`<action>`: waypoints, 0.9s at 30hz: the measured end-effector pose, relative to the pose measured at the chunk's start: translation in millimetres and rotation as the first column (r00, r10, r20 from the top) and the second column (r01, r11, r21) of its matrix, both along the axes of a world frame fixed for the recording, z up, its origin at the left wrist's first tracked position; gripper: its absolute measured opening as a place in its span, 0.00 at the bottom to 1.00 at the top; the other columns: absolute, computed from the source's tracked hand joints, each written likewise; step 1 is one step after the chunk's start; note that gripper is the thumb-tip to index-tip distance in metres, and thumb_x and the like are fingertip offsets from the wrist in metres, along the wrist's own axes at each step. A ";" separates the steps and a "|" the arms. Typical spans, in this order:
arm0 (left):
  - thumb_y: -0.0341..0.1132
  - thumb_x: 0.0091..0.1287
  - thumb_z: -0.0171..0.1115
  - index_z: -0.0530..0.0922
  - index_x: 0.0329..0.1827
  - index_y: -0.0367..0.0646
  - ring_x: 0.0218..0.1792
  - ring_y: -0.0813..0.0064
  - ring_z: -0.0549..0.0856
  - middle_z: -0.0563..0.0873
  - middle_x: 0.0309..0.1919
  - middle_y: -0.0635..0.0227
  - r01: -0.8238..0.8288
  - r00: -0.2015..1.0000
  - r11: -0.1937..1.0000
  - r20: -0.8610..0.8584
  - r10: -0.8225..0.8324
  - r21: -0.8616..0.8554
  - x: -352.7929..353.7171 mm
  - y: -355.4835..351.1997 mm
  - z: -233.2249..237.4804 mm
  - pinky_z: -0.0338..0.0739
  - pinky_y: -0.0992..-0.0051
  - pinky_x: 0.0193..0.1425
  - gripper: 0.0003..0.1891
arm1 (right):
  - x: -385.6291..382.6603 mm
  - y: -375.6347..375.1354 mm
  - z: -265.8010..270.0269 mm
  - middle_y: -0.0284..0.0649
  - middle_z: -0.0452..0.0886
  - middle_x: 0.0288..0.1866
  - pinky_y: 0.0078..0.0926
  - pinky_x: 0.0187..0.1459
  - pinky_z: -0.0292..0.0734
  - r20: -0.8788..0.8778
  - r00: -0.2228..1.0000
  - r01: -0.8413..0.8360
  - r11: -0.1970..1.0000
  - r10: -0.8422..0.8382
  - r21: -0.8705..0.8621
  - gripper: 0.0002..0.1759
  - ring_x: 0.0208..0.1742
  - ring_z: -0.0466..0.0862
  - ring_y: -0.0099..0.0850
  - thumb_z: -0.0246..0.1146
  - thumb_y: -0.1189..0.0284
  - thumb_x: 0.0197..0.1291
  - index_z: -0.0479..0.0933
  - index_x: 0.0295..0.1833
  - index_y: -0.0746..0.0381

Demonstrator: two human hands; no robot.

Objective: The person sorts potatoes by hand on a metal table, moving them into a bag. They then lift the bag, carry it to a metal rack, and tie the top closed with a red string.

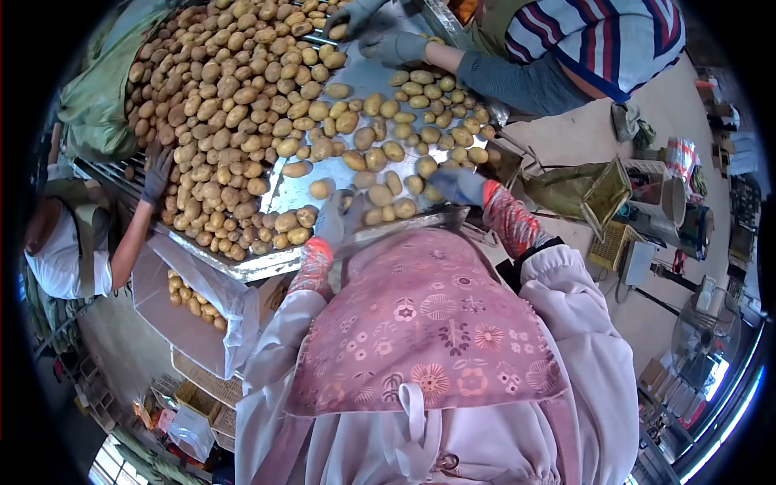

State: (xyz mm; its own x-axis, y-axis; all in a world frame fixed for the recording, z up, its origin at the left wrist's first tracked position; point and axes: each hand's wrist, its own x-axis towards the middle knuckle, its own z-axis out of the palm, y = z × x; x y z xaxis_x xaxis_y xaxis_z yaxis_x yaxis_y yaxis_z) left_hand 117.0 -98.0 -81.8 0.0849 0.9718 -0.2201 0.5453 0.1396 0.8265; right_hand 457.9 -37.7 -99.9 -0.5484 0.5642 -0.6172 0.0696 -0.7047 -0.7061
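Blue-gloved left hand (333, 217) and right hand (457, 186) are working at silvery metal worktop (289, 194), fingers blurred, can't tell grip; oval tan potatoes (242, 95) are spreading from ten to four o'clock; hard shoves risk spilling some over six-o'clock rim.

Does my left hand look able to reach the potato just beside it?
Probably yes: the potato lies close to the left hand on bare metal, and nothing visible stands between them.

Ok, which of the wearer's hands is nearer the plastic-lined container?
Left. The left hand is beyond the container and to its right, over the table; the right hand is farther right, beside potatoes.
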 end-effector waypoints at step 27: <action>0.37 0.67 0.62 0.74 0.62 0.39 0.49 0.62 0.83 0.79 0.55 0.51 -0.067 0.996 0.959 0.040 0.081 -0.274 23.7 117.0 26.8 0.77 0.70 0.54 0.22 | -27.0 -21.9 31.7 0.45 0.74 0.65 0.39 0.63 0.73 0.636 0.743 -0.667 0.158 0.205 0.728 0.32 0.65 0.75 0.44 0.63 0.68 0.59 0.68 0.71 0.51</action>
